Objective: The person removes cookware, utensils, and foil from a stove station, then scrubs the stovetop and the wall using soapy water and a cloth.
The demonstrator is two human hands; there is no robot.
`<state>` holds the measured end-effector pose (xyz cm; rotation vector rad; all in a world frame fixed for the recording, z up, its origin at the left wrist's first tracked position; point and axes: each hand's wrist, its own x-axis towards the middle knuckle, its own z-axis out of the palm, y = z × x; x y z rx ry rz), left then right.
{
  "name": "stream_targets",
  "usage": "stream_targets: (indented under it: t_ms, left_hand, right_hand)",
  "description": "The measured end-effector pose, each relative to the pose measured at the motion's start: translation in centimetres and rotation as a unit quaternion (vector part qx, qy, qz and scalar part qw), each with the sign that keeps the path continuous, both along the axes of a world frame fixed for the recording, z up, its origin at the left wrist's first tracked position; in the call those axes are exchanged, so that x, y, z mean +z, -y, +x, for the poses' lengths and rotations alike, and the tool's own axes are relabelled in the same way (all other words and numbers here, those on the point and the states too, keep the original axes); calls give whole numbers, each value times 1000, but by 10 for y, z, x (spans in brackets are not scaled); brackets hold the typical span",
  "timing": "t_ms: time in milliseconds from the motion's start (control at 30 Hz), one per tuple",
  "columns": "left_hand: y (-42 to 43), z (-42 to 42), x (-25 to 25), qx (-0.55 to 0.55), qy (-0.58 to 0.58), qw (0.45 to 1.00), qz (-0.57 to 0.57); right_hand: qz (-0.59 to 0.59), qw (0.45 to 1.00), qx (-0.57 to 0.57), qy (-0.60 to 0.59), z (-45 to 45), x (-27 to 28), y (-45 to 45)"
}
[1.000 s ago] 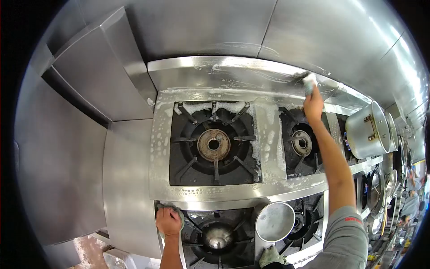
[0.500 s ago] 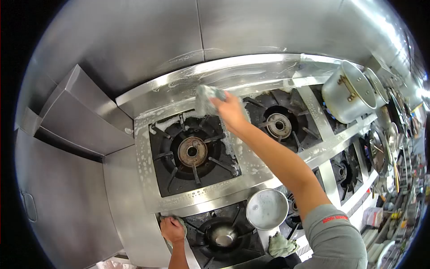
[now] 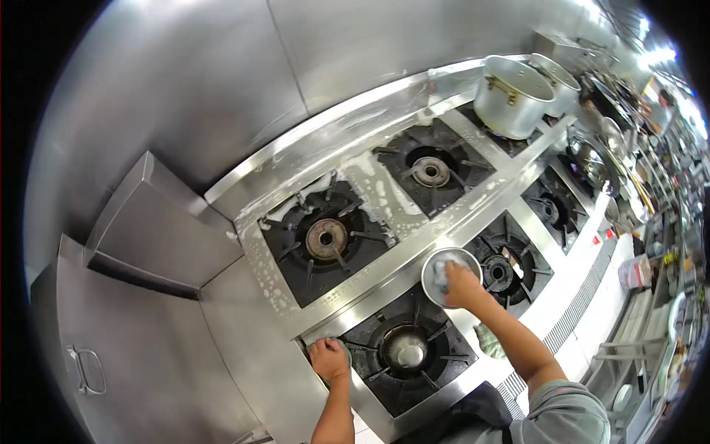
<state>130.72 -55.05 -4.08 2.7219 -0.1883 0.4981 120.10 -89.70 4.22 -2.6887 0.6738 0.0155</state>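
Observation:
My right hand [image 3: 463,287] reaches into a round metal bowl [image 3: 428,291], its fingers closed on a wet greyish cloth [image 3: 441,274]. The bowl stands on the stove between two front burners. My left hand [image 3: 329,360] rests at the left edge of the front left burner [image 3: 405,346], fingers curled over a greenish cloth [image 3: 343,345] that is mostly hidden. Behind the bowl, soap suds [image 3: 362,164] lie around the back left burner [image 3: 326,238] and on the steel strip beside it. A crumpled green rag [image 3: 489,342] lies below the bowl, near my right forearm.
Two large aluminium pots [image 3: 510,100] stand on the far right burners. Pans and ladles [image 3: 614,140] crowd the stove's right end. A steel wall [image 3: 355,52] rises behind, and a steel box [image 3: 151,222] stands at left. A person [image 3: 658,111] is in the far background.
My right hand has moved with the greyish cloth from the sudsy back ledge down into the bowl. My left hand stays at the front left burner's edge. The camera view has turned.

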Motion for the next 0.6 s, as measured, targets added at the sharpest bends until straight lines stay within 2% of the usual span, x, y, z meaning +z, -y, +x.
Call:
stream_targets:
  t_ms: [33,67,133,200,267,300,367,400,533,600]
  left_hand:
    - [0,-1,-2,3,9,1000,-11]
    - [-1,-2,-4,-6,9,1000,-9]
    - [-2,-2,-4,-5,-7,1000,1]
    - [-3,-3,0,-8,-6,1000,11]
    - [-2,0,0,-24,3,1000,14]
    - [2,-2,6,-10,-18,1000,12]
    - [-1,0,6,-21,-32,999,17]
    - [-2,3,5,-31,-50,998,19]
    - [0,4,2,-27,-44,998,30]
    - [-1,6,-3,-26,-41,998,38]
  right_hand:
    - [-80,997,20,-14,-1,-1,-4]
    - [-77,997,11,-15,-8,-2,-3]
    - [33,992,-72,-99,-6,26,-3]
    - [22,988,-147,-29,-20,62,-10]
    - [-25,978,-156,135,-33,59,-10]
    - [-22,978,-156,139,-37,58,-8]
    - [69,978,-175,90,-39,57,-4]
    - [79,965,-204,146,-34,60,-1]
    - [87,911,-213,342,36,112,21]
    - [64,884,-142,441,103,122,44]
